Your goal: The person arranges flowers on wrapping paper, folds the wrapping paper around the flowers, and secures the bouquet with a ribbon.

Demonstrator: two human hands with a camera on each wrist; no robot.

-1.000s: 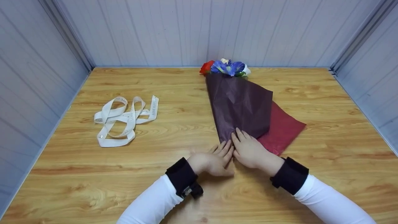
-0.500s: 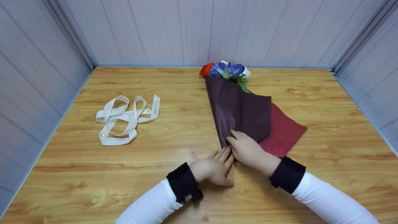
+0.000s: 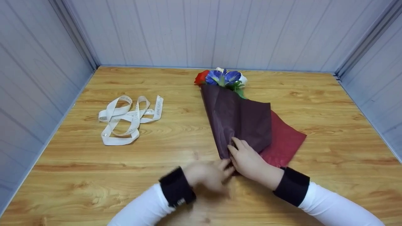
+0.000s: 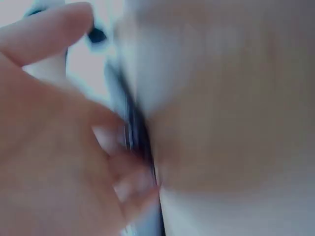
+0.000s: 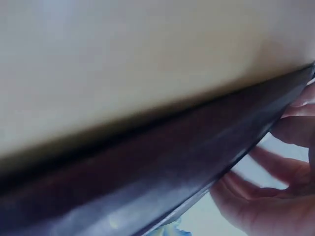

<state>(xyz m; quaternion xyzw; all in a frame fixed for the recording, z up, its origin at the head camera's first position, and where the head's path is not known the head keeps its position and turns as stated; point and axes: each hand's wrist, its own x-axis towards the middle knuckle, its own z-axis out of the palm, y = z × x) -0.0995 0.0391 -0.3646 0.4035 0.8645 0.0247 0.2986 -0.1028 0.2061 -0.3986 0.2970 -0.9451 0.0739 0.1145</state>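
Observation:
A bouquet lies on the wooden table with blue, red and white flowers (image 3: 222, 78) at its far end. Dark purple wrapping paper (image 3: 221, 116) covers the stems, and a crimson sheet (image 3: 284, 138) sticks out on the right. My right hand (image 3: 251, 160) holds the purple paper at a pleat near the narrow end, its fingertips bent on the fold. The right wrist view shows those fingers (image 5: 241, 191) along the paper's edge. My left hand (image 3: 209, 175), blurred, has its fingertips at the bouquet's lower tip. In the left wrist view its thumb (image 4: 54, 32) stands apart.
A loosely looped white ribbon (image 3: 121, 140) with printed lettering lies on the left of the table (image 3: 78, 169). Pale panel walls (image 3: 201, 34) enclose the table at the back and both sides.
The purple paper has been gathered into a pleat, baring green leaves below the flowers. The bouquet has shifted toward me. My left hand has moved nearer me and slightly left; my right fingers have bent.

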